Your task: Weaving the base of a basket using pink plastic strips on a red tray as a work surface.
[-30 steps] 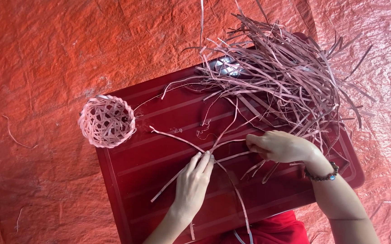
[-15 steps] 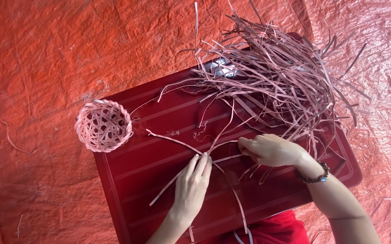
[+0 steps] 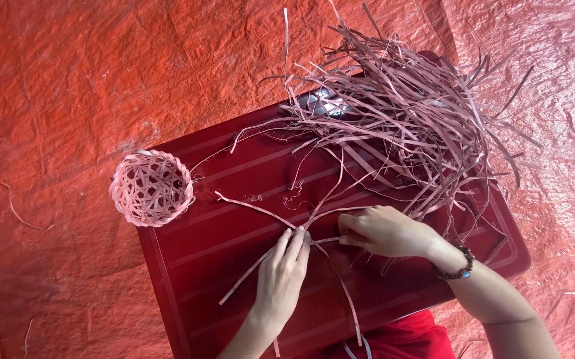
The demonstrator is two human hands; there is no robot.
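A dark red tray (image 3: 221, 266) with raised ribs lies on a crumpled orange-red tarp (image 3: 68, 80), and both hands work near the middle of its near half.

The left hand (image 3: 282, 276) lies flat on the tray, fingers (image 3: 294, 242) straight and pressed together, their tips pinning down crossing strips (image 3: 261, 209) (pale pink, flat and narrow) where several of them meet. One strip runs from that crossing toward the tray's left edge, another slants down toward the near edge, and a third trails past the wrist to the near edge.

The right hand (image 3: 383, 231) sits just beside it, touching the same crossing. Its fingers are curled, thumb and forefinger pinching a short strip end (image 3: 327, 240) that points at the left fingertips. A dark bead bracelet (image 3: 455, 264) circles the right wrist.

A loose heap of strips (image 3: 407, 126) covers the tray's far right corner and spills over the far and right edges onto the tarp. A small dark, shiny object (image 3: 324, 103) shows under the heap at the far edge; what it is cannot be told.

A small round woven basket (image 3: 150, 187) of the same pink strips sits at the tray's far left corner, half on the tarp, its open mouth tilted up.

A few stray strips lie on the tarp off the tray's left side (image 3: 18, 213). Red cloth (image 3: 407, 339) shows at the near edge.
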